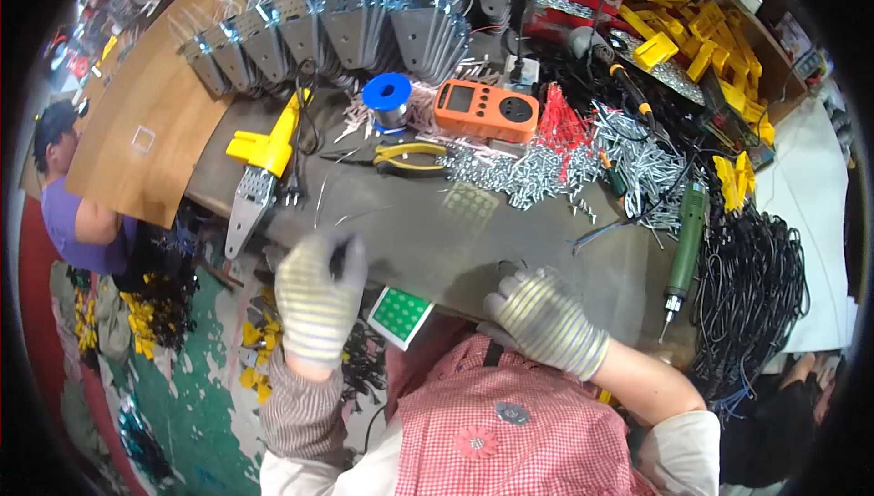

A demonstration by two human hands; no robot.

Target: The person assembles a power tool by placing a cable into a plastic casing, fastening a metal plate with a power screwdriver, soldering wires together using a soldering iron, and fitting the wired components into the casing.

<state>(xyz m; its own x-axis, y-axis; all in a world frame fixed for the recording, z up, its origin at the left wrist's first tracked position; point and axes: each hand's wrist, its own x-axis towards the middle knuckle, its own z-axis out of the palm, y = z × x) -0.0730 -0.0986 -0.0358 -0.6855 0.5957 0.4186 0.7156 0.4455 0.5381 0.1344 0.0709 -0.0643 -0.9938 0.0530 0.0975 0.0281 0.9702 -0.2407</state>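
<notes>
My left hand (319,296), in a striped knit glove, is raised at the table's front edge. A gap shows between its thumb and fingers, which are slightly blurred, and I see nothing held there. My right hand (551,318), gloved alike, rests at the table edge with its fingers curled. A small dark thin piece (512,266) shows by its fingertips; what the fingers hold is hidden. Beyond the left hand lies a yellow plastic handle fitted to a perforated metal plate (250,209), with a black plug cord (293,182) beside it. A green patterned card (401,317) juts out between the hands.
Stacked metal plates (355,32) with white wires line the back. Nearby are a solder spool (389,103), orange multimeter (485,111), yellow-handled pliers (410,157) and heaped screws (546,168). To the right are a green electric screwdriver (687,241) and black cables (751,287). A person (82,196) sits left.
</notes>
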